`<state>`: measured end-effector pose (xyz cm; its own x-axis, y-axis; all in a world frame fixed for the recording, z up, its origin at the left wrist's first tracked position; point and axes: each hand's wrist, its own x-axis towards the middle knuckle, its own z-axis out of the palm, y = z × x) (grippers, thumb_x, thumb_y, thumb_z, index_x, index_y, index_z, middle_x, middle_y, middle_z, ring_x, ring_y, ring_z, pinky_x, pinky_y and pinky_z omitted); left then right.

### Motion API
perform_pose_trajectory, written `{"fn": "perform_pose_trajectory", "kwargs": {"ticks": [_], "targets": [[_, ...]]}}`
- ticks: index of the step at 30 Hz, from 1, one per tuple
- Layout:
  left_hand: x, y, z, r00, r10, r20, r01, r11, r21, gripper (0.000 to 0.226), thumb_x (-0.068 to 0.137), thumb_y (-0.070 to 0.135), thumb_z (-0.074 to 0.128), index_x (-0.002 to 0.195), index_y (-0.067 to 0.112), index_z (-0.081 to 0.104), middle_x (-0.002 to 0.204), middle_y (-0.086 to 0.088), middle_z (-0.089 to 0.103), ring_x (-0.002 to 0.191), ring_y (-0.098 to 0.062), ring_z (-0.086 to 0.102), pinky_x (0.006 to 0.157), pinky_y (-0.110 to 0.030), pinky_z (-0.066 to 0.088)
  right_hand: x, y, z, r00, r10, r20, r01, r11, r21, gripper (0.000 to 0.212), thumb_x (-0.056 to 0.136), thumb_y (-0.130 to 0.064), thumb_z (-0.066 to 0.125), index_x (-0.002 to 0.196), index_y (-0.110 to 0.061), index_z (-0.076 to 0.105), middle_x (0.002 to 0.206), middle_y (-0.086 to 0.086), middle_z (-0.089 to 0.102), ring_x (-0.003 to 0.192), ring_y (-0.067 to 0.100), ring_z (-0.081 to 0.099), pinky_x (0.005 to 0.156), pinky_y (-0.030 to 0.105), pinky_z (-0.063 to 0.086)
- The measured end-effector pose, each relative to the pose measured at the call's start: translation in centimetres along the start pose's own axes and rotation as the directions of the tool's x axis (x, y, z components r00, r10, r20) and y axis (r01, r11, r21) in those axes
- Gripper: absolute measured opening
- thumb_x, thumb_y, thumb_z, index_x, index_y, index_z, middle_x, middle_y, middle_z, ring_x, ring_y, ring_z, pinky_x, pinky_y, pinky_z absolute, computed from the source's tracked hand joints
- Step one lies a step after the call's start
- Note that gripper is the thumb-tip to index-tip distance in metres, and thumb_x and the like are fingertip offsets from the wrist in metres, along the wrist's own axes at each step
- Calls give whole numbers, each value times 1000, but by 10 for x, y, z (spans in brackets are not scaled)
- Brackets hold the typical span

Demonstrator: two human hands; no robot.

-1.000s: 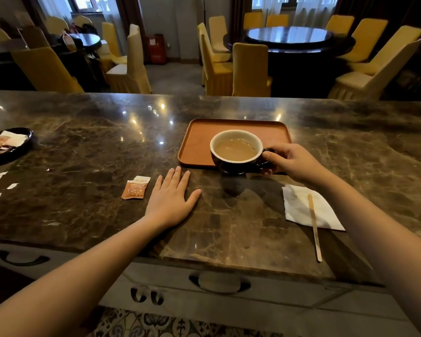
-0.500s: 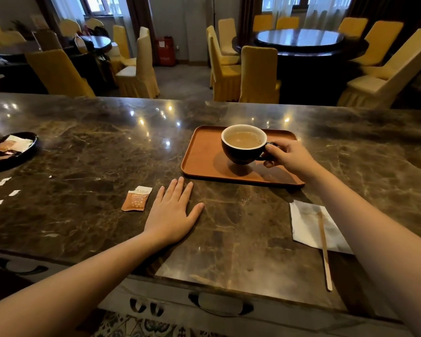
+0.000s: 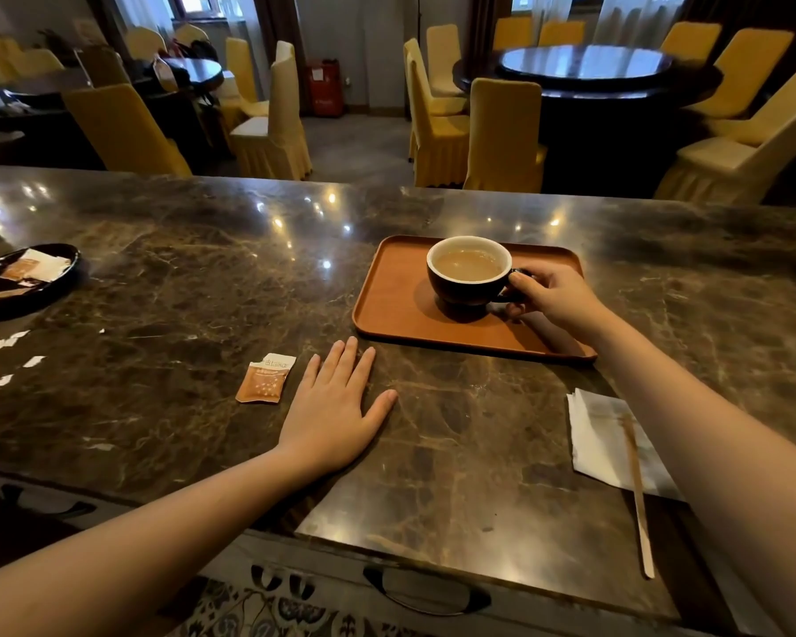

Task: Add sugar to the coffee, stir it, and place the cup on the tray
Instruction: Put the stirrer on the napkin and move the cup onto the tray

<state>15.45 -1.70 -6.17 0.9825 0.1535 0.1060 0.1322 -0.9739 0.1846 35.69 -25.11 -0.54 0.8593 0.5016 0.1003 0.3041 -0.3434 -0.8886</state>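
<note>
A dark cup [image 3: 466, 287] with a white inside holds milky coffee and stands on the orange tray [image 3: 396, 305] in the middle of the marble counter. My right hand [image 3: 557, 301] grips the cup's handle from the right. My left hand [image 3: 336, 406] lies flat on the counter in front of the tray, fingers apart, holding nothing. A torn orange sugar packet [image 3: 264, 379] lies just left of that hand. A wooden stir stick [image 3: 637, 494] rests on a white napkin [image 3: 598, 439] at the right, partly hidden by my right forearm.
A black dish [image 3: 60, 280] with more packets sits at the far left, with small paper scraps [image 3: 8, 342] in front of it. Beyond the counter's far edge stand yellow-covered chairs [image 3: 502, 135] and dark round tables [image 3: 584, 66]. Drawer handles run below the near edge.
My right hand carried the cup from the counter in front of the tray up over it and set it down on the tray. My left hand stayed flat in place.
</note>
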Motion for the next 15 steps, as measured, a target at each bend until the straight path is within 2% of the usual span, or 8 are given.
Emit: {"fn": "perform_pose_trajectory", "kwargs": {"ticks": [4, 10, 15], "targets": [[0, -1, 1, 1000, 0, -4, 0, 1000, -6, 71, 85, 64, 14, 145, 26, 7, 156, -1, 1, 141, -12, -5, 112, -33, -7, 1, 1, 0, 1000, -4, -8, 4, 1000, 21, 23, 94, -19, 46, 111, -11, 59, 91, 13, 67, 66, 19, 64, 60, 20, 56], [0, -1, 2, 1000, -2, -18, 2, 1000, -4, 73, 83, 66, 11, 144, 27, 7, 156, -1, 2, 141, -11, -5, 112, -32, -8, 7, 5, -1, 1000, -7, -23, 8, 999, 50, 18, 93, -19, 47, 106, -19, 59, 86, 5, 66, 58, 6, 65, 56, 16, 55], [0, -1, 3, 1000, -2, -28, 1, 1000, -6, 73, 83, 67, 11, 144, 28, 7, 156, 0, 3, 141, -10, -5, 111, -31, -9, 11, 9, -3, 1000, -12, -24, 13, 998, 55, 20, 93, -18, 47, 109, -17, 58, 89, 1, 65, 64, 0, 67, 53, 11, 50]]}}
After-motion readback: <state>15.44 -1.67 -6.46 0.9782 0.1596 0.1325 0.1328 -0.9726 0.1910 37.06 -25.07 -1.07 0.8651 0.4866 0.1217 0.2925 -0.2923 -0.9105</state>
